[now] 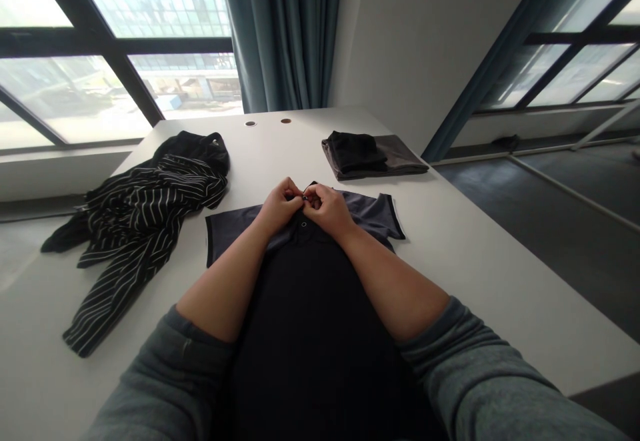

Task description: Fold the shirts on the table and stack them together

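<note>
A dark polo shirt (370, 213) with grey sleeves and black cuffs lies spread on the white table, its collar end away from me. At its neck placket, my left hand (281, 206) pinches the cloth between thumb and fingers. Close against it, my right hand (325, 207) pinches the same spot, and a small dark button shows between the fingertips. Another button (303, 224) sits just below on the placket. Both hands hide most of the collar. The shirt's lower body runs toward me, dark and hard to make out.
A crumpled black garment with white stripes (145, 207) lies on the table (270, 161) at left. Folded dark clothes (355, 153) are stacked at the back right. Two round inserts are set in the far tabletop. A blue curtain (287, 34) and windows stand behind.
</note>
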Available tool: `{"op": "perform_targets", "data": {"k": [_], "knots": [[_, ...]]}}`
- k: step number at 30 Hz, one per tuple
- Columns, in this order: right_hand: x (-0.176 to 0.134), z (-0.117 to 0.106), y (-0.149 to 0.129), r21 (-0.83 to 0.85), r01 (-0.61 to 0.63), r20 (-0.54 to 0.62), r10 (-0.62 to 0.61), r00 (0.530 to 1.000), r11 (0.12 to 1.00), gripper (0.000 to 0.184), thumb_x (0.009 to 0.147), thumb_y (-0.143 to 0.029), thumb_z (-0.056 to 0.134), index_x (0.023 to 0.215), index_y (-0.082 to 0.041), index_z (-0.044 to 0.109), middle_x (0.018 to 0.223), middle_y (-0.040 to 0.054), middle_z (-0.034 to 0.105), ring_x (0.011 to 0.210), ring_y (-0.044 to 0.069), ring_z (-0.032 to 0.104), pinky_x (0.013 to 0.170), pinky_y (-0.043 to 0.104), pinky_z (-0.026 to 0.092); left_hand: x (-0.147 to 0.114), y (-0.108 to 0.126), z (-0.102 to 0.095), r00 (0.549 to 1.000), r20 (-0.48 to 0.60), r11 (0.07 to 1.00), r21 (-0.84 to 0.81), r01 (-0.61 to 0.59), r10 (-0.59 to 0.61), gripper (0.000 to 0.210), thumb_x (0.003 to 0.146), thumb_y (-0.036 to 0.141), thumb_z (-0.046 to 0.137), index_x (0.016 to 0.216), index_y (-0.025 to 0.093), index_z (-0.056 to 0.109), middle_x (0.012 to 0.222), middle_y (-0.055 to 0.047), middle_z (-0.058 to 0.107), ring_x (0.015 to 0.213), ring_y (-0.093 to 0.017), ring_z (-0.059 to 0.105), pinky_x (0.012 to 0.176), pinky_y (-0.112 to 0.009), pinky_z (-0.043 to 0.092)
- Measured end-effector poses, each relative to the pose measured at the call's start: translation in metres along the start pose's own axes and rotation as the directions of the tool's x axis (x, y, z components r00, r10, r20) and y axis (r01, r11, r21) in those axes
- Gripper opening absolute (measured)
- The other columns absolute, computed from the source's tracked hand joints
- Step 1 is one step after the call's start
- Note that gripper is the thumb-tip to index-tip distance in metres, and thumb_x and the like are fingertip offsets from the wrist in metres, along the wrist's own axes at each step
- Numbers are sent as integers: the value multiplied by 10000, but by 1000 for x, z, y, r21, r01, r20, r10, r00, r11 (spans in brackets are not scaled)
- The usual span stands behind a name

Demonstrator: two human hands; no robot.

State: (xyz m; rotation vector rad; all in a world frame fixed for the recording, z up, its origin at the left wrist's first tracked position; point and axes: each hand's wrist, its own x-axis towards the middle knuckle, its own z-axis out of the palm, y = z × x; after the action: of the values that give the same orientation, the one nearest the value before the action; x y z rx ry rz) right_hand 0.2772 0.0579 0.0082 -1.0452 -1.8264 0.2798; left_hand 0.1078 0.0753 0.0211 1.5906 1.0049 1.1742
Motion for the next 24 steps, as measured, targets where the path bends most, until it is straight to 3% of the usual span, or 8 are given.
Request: {"op": "perform_targets", "data": {"k": [7, 13, 19, 24], "knots": [[3, -5, 1, -23, 135, 10, -135, 991, 991, 212, 927, -201, 621, 1091, -223, 754, 1001, 67, 784, 907, 232, 721, 868, 371, 575, -1, 0, -10, 998, 29, 996, -59, -61, 62, 186, 784, 342, 748, 874, 215, 646, 827, 10, 681, 781, -143, 618, 724, -261, 476], [1, -6, 3, -64, 127, -28, -129, 991, 990, 166, 1004, -257, 590, 1054, -233, 747, 1044, 86, 792, 983, 256, 727, 923, 407, 565, -3, 4, -13, 998, 56, 997, -77, 16, -12, 264, 752, 385, 807, 877, 207, 657, 780, 14, 663, 680, -125, 562, 640, -256, 432], [-1, -7, 2, -100, 93, -57, -99, 993, 991, 130, 1002, -282, 615, 971, -235, 733, 942, 65, 768, 894, 240, 704, 852, 365, 549, -1, 7, -14, 993, 64, 994, 49, -98, 95, 230, 728, 285, 787, 894, 207, 649, 876, -3, 709, 807, -150, 628, 797, -295, 497], [-1, -8, -1, -6, 68, -76, -69, 995, 998, 130, 970, -277, 639, 905, -234, 743, 889, 44, 769, 843, 219, 702, 818, 348, 543, -2, 7, -14, 985, 48, 959, 229, -170, 163, 192, 742, 227, 723, 925, 219, 662, 870, 4, 726, 828, -172, 659, 820, -318, 523]]}}
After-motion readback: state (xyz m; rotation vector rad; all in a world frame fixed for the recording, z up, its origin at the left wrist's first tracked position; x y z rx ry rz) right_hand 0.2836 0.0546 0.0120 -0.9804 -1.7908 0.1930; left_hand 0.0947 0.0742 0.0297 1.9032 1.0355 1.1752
